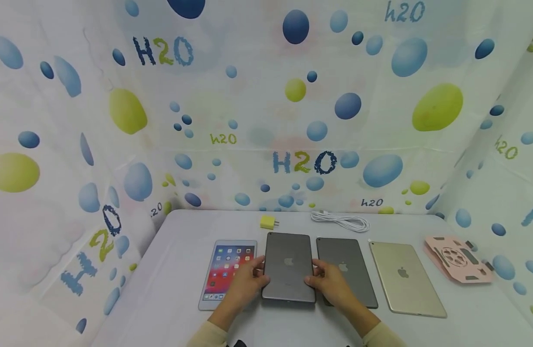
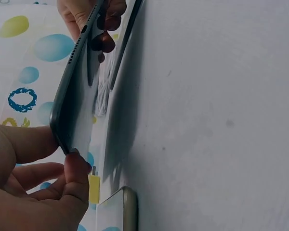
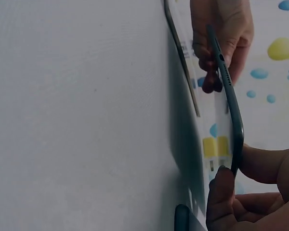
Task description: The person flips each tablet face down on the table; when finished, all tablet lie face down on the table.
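Both hands hold a dark grey tablet [image 1: 288, 270], back side up, by its two long edges. My left hand [image 1: 248, 284] pinches its left edge, thumb on the back and fingertips underneath. On the opposite edge my right hand [image 1: 331, 284] pinches it the same way. Both wrist views show the held tablet [image 2: 72, 91] raised off the white table, its glossy screen facing down. To its left lies a white-framed tablet [image 1: 210, 289] with its screen lit. A second dark grey tablet [image 1: 351, 270], back up, lies partly behind my right hand.
A gold tablet [image 1: 407, 279] lies back up further right, beside a pink stand [image 1: 459, 260] near the right edge. At the back of the white table [image 1: 162, 289] are a yellow plug [image 1: 267, 222] and a coiled white cable [image 1: 342, 221]. Patterned cloth [image 1: 258, 106] hangs behind.
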A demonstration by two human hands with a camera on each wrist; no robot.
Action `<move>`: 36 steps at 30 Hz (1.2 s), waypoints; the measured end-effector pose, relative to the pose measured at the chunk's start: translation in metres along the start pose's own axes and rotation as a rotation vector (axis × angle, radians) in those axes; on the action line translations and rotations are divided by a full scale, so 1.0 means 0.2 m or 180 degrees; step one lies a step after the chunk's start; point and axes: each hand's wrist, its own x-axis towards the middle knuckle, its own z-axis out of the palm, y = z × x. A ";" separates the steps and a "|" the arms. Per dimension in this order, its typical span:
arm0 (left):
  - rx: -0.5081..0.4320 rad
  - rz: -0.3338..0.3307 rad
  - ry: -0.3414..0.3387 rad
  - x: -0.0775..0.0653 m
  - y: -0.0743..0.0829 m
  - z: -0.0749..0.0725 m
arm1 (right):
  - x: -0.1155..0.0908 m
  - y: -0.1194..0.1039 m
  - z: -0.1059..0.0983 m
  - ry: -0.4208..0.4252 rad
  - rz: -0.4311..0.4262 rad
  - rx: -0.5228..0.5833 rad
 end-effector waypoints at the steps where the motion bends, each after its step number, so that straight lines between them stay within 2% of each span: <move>1: 0.0038 -0.0017 0.0006 0.00 0.00 0.00 | 0.00 0.00 0.00 0.0006 0.0014 -0.0008; 10: 0.0136 -0.0064 0.0028 -0.01 -0.01 0.01 | 0.02 0.00 0.00 0.0005 0.0147 -0.0219; 15: 0.0128 -0.0203 0.0030 -0.02 0.00 0.00 | 0.01 -0.01 0.00 -0.0065 0.0280 -0.0307; 21: 0.0086 -0.0317 -0.0043 -0.04 0.03 0.00 | 0.00 -0.02 0.00 -0.0066 0.0313 -0.0359; 24: 0.0078 -0.0310 -0.0092 -0.04 0.04 0.00 | 0.00 -0.02 0.01 -0.0066 0.0180 -0.0565; 30: 0.0121 -0.0256 -0.0057 -0.07 0.05 -0.01 | 0.00 -0.03 0.01 0.0085 -0.0271 -0.1325; 34: 0.0071 -0.0219 -0.0028 -0.08 0.06 -0.04 | -0.01 -0.04 0.01 0.0084 -0.0366 -0.1478; 36: 0.0052 -0.0162 -0.0027 -0.08 0.06 -0.06 | -0.01 -0.04 0.01 0.0068 -0.0375 -0.1410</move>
